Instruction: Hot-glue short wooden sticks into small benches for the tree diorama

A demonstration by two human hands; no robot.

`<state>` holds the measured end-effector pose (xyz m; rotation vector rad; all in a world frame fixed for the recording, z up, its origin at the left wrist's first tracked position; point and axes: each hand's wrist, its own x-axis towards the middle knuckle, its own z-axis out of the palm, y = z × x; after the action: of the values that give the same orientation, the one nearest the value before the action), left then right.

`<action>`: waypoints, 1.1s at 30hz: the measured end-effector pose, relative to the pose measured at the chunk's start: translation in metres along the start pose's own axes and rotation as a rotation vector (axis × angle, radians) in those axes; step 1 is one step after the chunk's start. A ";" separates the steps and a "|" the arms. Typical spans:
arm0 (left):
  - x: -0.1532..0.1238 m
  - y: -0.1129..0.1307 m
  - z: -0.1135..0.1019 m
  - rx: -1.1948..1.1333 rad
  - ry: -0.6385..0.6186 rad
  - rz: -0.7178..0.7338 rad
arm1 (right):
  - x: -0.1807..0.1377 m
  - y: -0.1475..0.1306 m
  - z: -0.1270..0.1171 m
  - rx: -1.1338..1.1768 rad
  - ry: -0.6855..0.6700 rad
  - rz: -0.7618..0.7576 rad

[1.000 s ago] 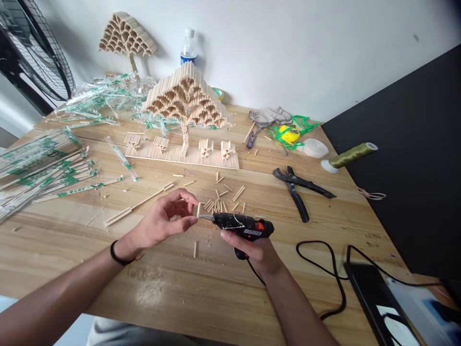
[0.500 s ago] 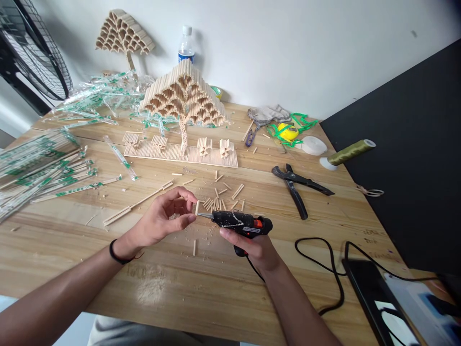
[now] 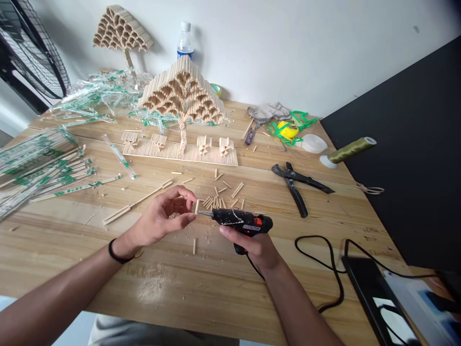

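My left hand (image 3: 163,218) pinches a short wooden stick piece (image 3: 197,206) between thumb and fingertips, held upright just above the table. My right hand (image 3: 252,245) grips a black hot glue gun (image 3: 241,222) with an orange trigger, its metal nozzle touching the stick piece. Several cut stick pieces (image 3: 223,194) lie scattered just beyond the hands, and one lone piece (image 3: 194,246) lies below them. Farther back stands a stick-built tree model (image 3: 182,96) on a slatted stick base (image 3: 180,153).
Wrapped chopsticks (image 3: 43,168) pile up at the left. Black pliers (image 3: 295,185), a green thread spool (image 3: 349,150), a yellow tape measure (image 3: 288,130) and gloves lie at the right. A black cord (image 3: 324,269) loops at the near right. A second tree model (image 3: 120,33), a bottle (image 3: 184,41) and a fan (image 3: 32,48) stand at the back.
Both hands hold nearly the same pose. The glue gun nozzle has stayed at the stick piece; the view has shifted slightly.
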<state>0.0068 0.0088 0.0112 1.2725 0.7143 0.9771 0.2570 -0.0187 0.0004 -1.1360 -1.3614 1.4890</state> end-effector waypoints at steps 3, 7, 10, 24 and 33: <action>0.000 0.000 0.000 0.000 -0.003 0.007 | 0.000 0.000 0.001 0.005 0.016 0.009; 0.000 -0.001 0.000 0.002 -0.008 0.015 | 0.000 0.001 0.001 0.009 0.029 0.018; 0.000 -0.002 0.000 0.006 -0.007 0.013 | 0.000 0.001 0.001 -0.003 0.035 0.030; -0.001 -0.003 -0.001 0.015 -0.015 0.016 | 0.001 0.004 0.002 -0.016 0.081 0.016; -0.001 -0.002 -0.001 0.031 -0.007 0.010 | 0.002 0.004 0.001 -0.025 0.092 0.009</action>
<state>0.0062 0.0082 0.0086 1.3074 0.7209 0.9729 0.2554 -0.0177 -0.0038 -1.2132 -1.3170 1.4117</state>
